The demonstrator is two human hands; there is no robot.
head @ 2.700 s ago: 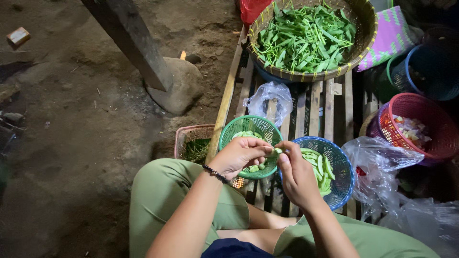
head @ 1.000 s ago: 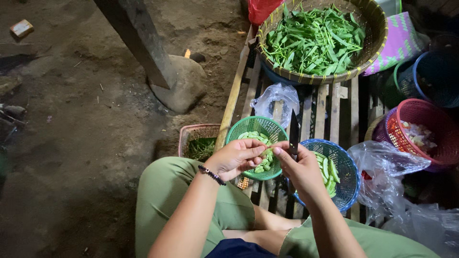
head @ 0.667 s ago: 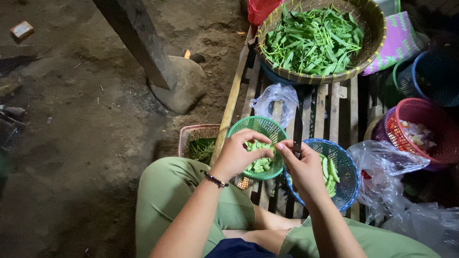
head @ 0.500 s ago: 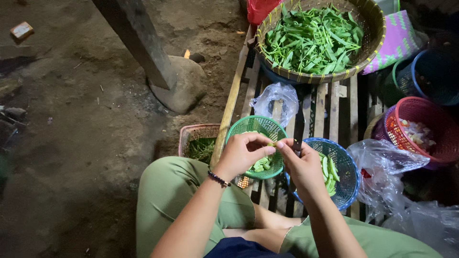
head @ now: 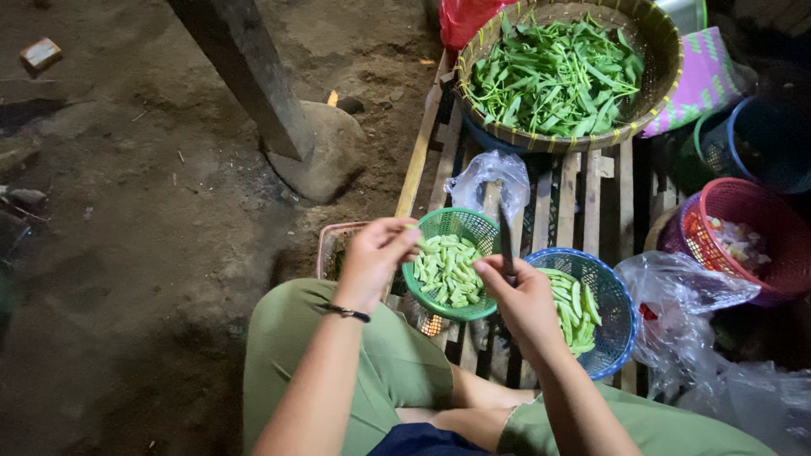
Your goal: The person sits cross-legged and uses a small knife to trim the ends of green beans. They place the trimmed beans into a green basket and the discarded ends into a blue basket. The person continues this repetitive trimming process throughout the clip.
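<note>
The green basket (head: 452, 263) sits on the slatted wooden rack (head: 591, 198) just ahead of the person's knees and holds a heap of pale green cut pod pieces (head: 446, 270). The left hand (head: 374, 257) hovers at the basket's left rim, its grip pinched shut on a thin green strip (head: 416, 239), over a pinkish basket (head: 331, 245) of dark green trimmings. The right hand (head: 521, 295), at the basket's right rim, has its grip closed around a dark knife (head: 505, 241), blade pointing away. Touching the green basket's right side, a blue basket (head: 610, 308) holds whole pods. Beyond it lies a clear plastic bag (head: 486, 173), then a large woven tray (head: 646, 76) of leafy greens. Far to its right stands a red basket (head: 781, 253) of pale scraps.
</note>
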